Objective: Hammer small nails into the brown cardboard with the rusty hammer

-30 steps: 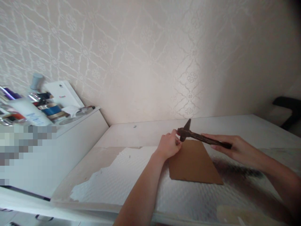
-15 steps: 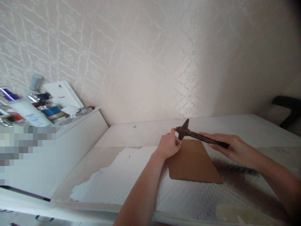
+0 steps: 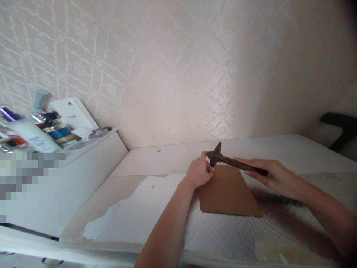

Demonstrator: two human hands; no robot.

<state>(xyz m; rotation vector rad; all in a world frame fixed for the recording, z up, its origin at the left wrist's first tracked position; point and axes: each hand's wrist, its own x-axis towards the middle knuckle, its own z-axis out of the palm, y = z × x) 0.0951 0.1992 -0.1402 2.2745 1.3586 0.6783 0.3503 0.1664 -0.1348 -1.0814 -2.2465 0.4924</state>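
A dark brown hammer (image 3: 234, 162) with a rusty-looking head is in my right hand (image 3: 275, 175), whose fingers close round the end of its handle. The hammer head is tilted above the far left corner of a brown cardboard piece (image 3: 228, 197). At that corner is my left hand (image 3: 198, 172), with its fingers curled together and the index finger up against the hammer head. Whatever the left fingers pinch, if anything, is too small and too hidden to name. The cardboard lies flat on the white table.
A white cabinet (image 3: 89, 175) stands on the left, crowded with bottles, a white tube (image 3: 35, 136), a blue roll (image 3: 60, 132) and a white box (image 3: 74, 113). Patterned wallpaper (image 3: 167, 74) rises behind the table. A dark chair part (image 3: 338, 123) shows at the right.
The whole view has shifted very slightly. My hands, the hammer and the cardboard keep nearly the same places relative to each other.
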